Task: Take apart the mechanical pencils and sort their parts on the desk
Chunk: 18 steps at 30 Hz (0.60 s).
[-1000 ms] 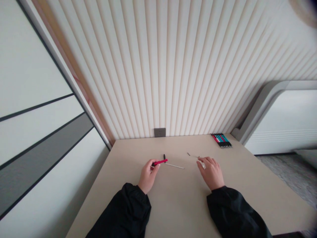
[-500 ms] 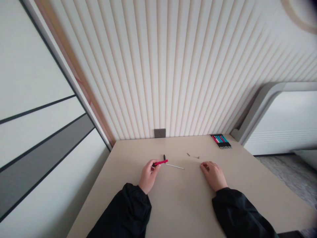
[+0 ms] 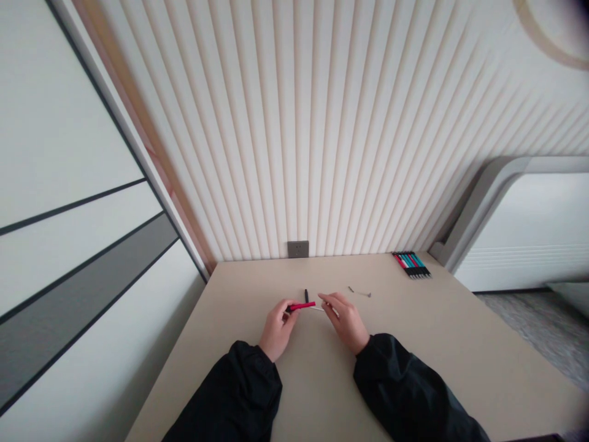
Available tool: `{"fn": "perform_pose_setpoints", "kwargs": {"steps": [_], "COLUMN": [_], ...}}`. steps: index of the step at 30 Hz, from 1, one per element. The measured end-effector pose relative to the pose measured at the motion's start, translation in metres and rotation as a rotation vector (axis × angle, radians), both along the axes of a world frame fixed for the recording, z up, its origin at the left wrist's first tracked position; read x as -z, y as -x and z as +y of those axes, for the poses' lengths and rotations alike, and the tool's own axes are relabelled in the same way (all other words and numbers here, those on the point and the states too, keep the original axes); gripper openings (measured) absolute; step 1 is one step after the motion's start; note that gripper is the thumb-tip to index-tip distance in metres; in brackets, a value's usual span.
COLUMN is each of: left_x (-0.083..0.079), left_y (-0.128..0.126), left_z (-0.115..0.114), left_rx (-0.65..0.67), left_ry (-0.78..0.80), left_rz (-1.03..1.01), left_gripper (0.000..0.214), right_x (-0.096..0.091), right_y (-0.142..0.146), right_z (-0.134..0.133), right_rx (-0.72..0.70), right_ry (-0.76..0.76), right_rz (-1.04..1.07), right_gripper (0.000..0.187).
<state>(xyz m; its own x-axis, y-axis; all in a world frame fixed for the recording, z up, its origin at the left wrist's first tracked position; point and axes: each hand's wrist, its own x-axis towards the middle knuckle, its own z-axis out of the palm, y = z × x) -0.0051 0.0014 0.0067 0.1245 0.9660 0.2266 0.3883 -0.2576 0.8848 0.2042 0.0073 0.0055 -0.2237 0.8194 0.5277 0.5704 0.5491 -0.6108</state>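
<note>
My left hand [image 3: 277,330] is closed around a red pen barrel [image 3: 304,305] with a black end, and the red part points right. Close by on the right, my right hand [image 3: 346,322] reaches in with its fingers stretched out and a little apart, holding nothing that I can see. Beneath its fingertips lies a thin white pen refill [image 3: 316,308], partly hidden by the hand. A short black pen part [image 3: 306,296] rests on the table just beyond the barrel. Farther right are a small dark piece [image 3: 350,289] and a tiny spring-like part [image 3: 369,295].
Several pens, red, white and teal with black ends, lie in a row [image 3: 412,265] at the table's back right. The table [image 3: 221,307] meets a ribbed wall with a dark socket [image 3: 298,248]. A cabinet [image 3: 115,331] stands left, a pale headboard [image 3: 529,227] right.
My right hand has moved left from the table's right side to the refill, close to the barrel. My left hand keeps hold of the red barrel in nearly the same place.
</note>
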Motion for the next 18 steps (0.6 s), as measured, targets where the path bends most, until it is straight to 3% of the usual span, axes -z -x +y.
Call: {"fn": "perform_pose_setpoints", "kwargs": {"steps": [6, 18], "left_x": [0.0004, 0.0015], "left_y": [-0.0012, -0.0014], "left_z": [-0.0013, -0.0003], "left_rx": [0.022, 0.074], "left_ry": [-0.008, -0.015], "left_rz": [0.024, 0.049], "left_gripper": [0.022, 0.019], "right_x": [0.0065, 0.0069], "right_y": [0.0073, 0.0061], "right_z": [-0.0006, -0.0054], "right_rx": [0.02, -0.015], "right_ry": [-0.007, -0.075], "right_rz": [0.068, 0.02], "right_gripper": [0.019, 0.023]}}
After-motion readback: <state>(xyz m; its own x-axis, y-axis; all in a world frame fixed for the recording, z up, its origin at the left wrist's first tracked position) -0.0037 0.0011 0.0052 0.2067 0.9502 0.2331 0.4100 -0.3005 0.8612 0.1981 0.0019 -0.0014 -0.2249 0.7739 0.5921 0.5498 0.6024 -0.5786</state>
